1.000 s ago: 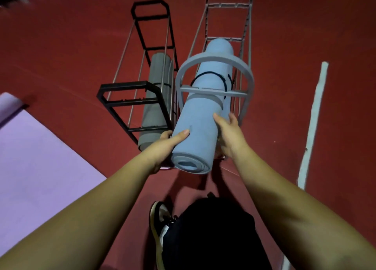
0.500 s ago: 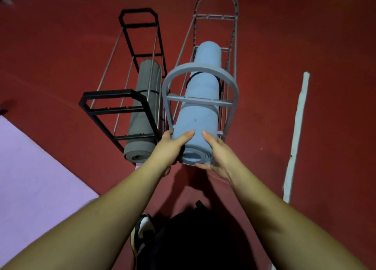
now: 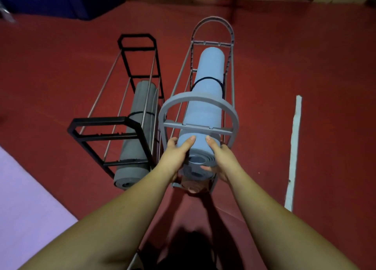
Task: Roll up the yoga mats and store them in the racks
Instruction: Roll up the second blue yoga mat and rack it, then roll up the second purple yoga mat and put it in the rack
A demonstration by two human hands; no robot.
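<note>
Blue mat seated in the grey rack, both of our hands gripping its near end.

The rolled blue mat [image 3: 205, 106] lies with its long axis running from 6 to 12 o'clock, spiral end toward us, a black strap around it past the middle. Our left hand [image 3: 175, 155] and right hand [image 3: 220, 157] curl around the near end, thumbs on top. The mat passes under the near arch of the grey rack [image 3: 198, 100], above a darker roll and a pinkish roll whose ends show beneath it. At 9 o'clock of it, just beside, the black rack [image 3: 101, 127] holds a grey mat [image 3: 136, 139] lying the same way. A purple mat [image 3: 26, 208] lies flat on the red floor [image 3: 305, 55] at 8 o'clock; a white strip [image 3: 294, 147] lies at 3 o'clock.
</note>
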